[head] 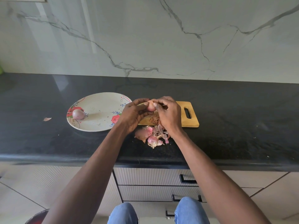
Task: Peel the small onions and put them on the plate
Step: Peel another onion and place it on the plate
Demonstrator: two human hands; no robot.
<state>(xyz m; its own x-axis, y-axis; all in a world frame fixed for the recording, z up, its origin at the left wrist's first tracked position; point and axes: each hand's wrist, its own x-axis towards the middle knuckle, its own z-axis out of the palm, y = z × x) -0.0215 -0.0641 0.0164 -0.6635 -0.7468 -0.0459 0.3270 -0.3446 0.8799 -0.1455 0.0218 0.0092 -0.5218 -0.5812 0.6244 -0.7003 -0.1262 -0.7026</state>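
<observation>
On the plate (97, 101) at left lies one peeled onion (78, 114). Both hands, left (134, 113) and right (168, 113), pinch a small onion (150, 107) above the cutting board (191, 122). Its smooth skin could slip, so it may fall among the peels (152, 136).

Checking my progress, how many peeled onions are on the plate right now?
1. A single peeled onion lies on the left side of the plate. Another onion is held between the left hand and right hand, above the board.

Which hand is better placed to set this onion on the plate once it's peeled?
Left. The left hand grips the onion right beside the plate; the right hand is over the cutting board.
</observation>
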